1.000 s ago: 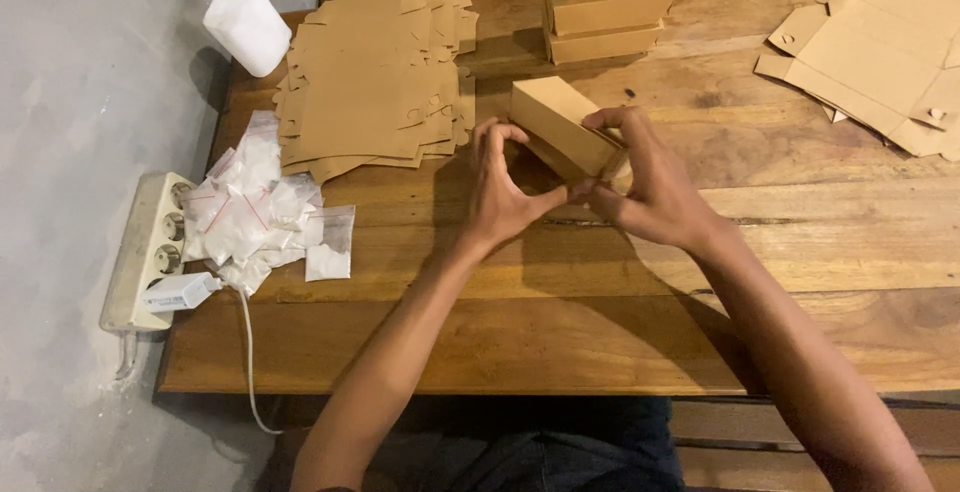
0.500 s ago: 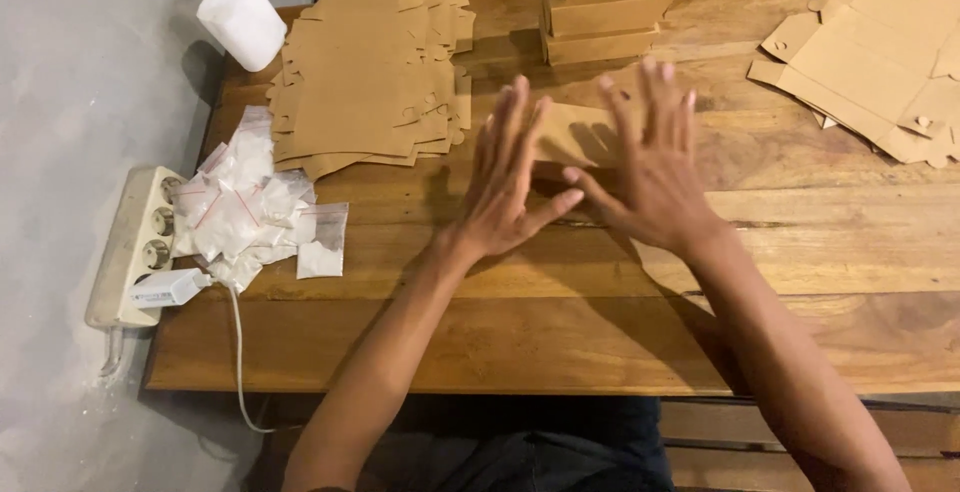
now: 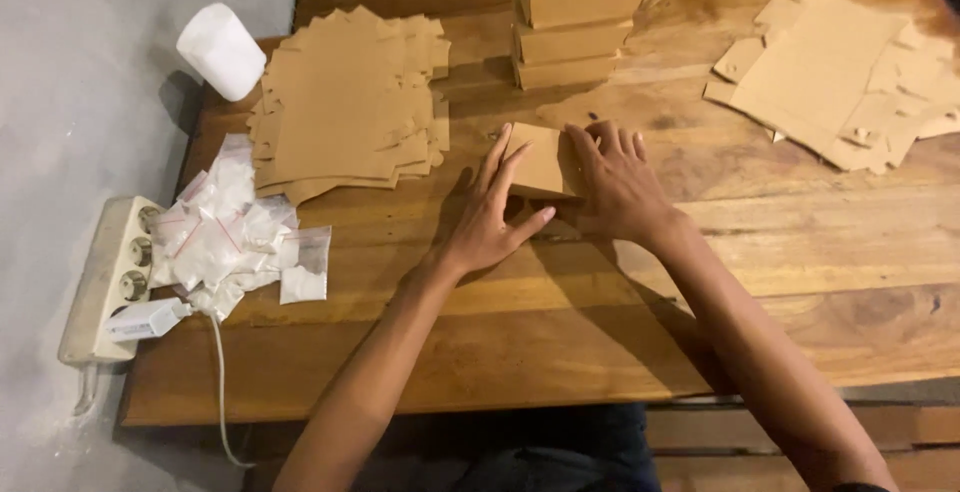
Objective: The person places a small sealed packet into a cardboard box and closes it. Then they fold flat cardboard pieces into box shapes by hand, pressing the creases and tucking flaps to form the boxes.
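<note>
Squarely at mid-table, your two hands press flat on a small brown cardboard box [image 3: 538, 160] lying on the wooden table [image 3: 780, 282]. Your left hand [image 3: 487, 220] is spread open, fingers fanned along the box's left edge, pointing toward one o'clock, thumb stretched out to the right beneath its near edge. Your right hand [image 3: 618, 184] lies palm-down and open against the box's right side, fingers pointing toward twelve o'clock; neither hand is closed around it. The box sits on its broad face, its long axis running roughly from six to twelve o'clock, tilted slightly toward one.

At twelve o'clock from the box stands a stack of folded boxes [image 3: 575, 14]. At ten o'clock lies a pile of flat cardboard blanks [image 3: 345, 112], with a white roll [image 3: 221, 50] beyond it at the table's corner. At nine o'clock, near the table's left edge, sits a heap of small clear bags [image 3: 235, 237] of white contents, just beside a white power strip [image 3: 108, 287] on the grey floor. More flat cardboard pieces [image 3: 840, 77] are spread at two o'clock.
</note>
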